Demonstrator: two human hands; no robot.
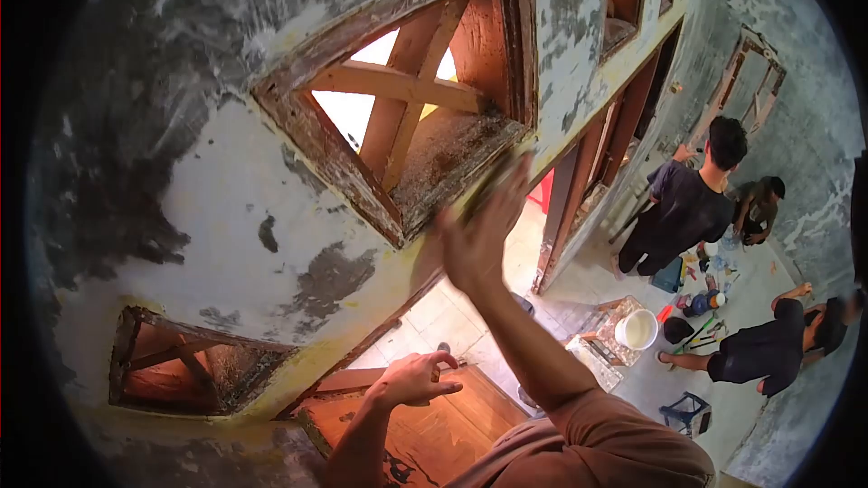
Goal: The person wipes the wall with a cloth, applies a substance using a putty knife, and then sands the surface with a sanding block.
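Observation:
My right hand (484,244) is raised against the wall, just below the lower right corner of a wooden window frame (389,226). Between its thumb and straightened fingers is a flat, dark-edged piece (486,188), whose kind I cannot make out. The frame is worn and crossed by wooden bars, with bright light behind. Lower down, my left hand (416,380) hangs in the air with curved fingers and the thumb apart, and nothing visible in it. Behind it is a brown wooden panel (434,438). Around the frame the wall (244,181) is patchy white and grey.
A second barred opening (194,366) sits lower left. On the floor at right are a white bucket (636,330) on a stand, a dark stool (687,414) and scattered tools (701,330). Several people are there, one standing (687,199) by the doorway, another bending (764,348).

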